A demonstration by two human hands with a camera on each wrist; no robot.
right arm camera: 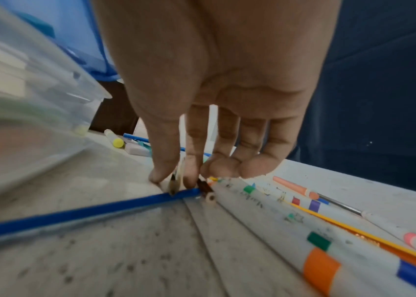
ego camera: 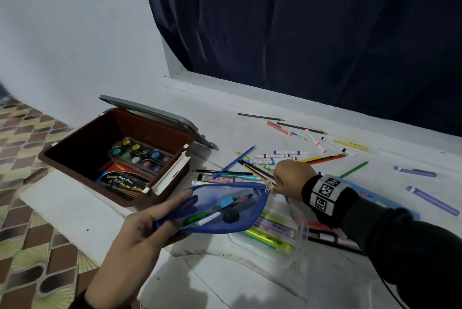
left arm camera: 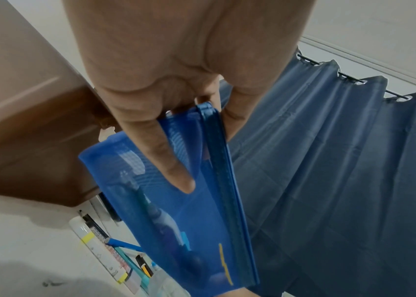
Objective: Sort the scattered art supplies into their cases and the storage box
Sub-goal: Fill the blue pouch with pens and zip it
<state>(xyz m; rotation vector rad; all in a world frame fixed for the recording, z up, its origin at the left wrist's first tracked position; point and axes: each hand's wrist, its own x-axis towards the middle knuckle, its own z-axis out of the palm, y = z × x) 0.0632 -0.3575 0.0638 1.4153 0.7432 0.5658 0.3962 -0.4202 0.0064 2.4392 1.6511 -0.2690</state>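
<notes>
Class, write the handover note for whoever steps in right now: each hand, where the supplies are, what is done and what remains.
Left hand holds the blue mesh pouch open above the floor; a few pens are already inside.
Right hand pinches a pencil from the loose pile.
Brown storage box is open, with the paint palette and a colour box inside.
Clear case holds highlighters.
Left: many markers and pencils lie scattered on the floor.
</notes>
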